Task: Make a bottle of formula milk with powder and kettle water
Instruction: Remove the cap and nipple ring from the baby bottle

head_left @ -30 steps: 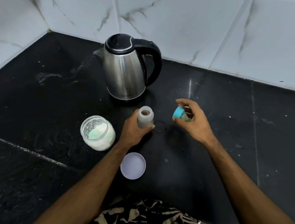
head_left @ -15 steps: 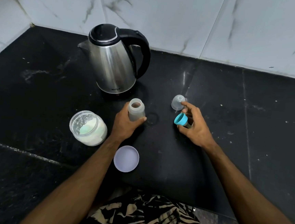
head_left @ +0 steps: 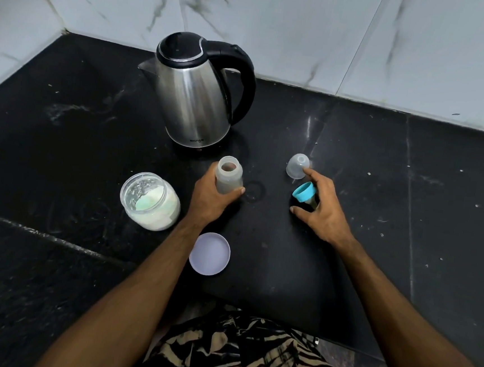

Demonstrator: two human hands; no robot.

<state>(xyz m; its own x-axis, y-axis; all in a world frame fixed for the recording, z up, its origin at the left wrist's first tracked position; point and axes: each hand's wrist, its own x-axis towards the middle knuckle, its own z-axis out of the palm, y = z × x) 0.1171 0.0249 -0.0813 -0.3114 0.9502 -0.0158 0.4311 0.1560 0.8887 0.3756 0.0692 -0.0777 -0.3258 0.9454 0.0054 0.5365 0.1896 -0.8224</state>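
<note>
Kettle (head_left: 197, 97) (dark label unreadable), bottle (head_left: 229, 176) held

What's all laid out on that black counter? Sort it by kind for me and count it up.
Kettles: 1, the steel kettle
Bottles: 1, the open baby bottle
Jars: 1, the powder jar
Loose tops: 3, the clear cap, the blue teat ring, the pale jar lid
Total: 6
</note>
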